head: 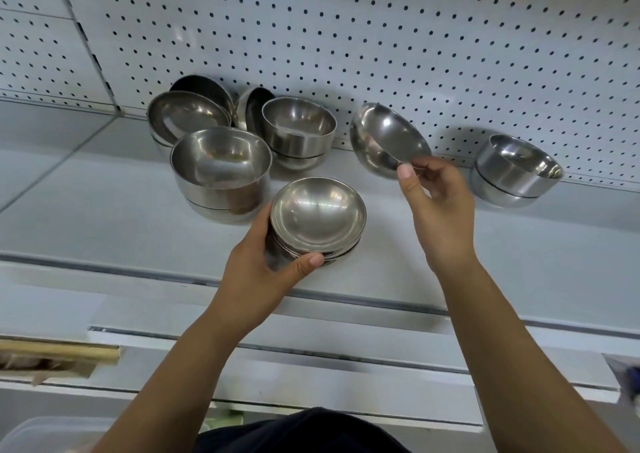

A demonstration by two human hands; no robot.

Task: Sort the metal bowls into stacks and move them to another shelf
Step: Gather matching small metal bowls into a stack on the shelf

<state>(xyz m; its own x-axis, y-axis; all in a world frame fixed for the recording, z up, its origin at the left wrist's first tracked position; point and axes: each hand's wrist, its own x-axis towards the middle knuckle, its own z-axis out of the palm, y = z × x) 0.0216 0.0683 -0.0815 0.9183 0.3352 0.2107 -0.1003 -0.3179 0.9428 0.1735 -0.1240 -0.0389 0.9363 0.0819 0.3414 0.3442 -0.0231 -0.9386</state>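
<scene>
White pegboard wall fills the whole back, and below it runs the pale grey shelf where all the bowls sit.

Biggest of them is the deep stack, just beyond and to the left of the left hand and almost touching the fingers. Further out from that hand, against the wall, stands a second deep stack. To its left is a pile of wide shallow bowls, with one tipped bowl leaning on its side between them. Well off to the right of the right hand, a two-bowl stack stands alone by the wall.

Now the hands. The left hand is wrapped round a low stack of small bowls, thumb across the near side and fingers behind. I cannot tell whether the stack rests on the shelf or is lifted. The right hand pinches the rim of a single bowl between thumb and fingertips. That bowl is clear of the shelf and tilted, its opening turned up and to the right, beyond and to the right of the held stack.

Down near the left elbow a wooden stick pokes in on a lower level, and a clear plastic tub shows in the corner.
</scene>
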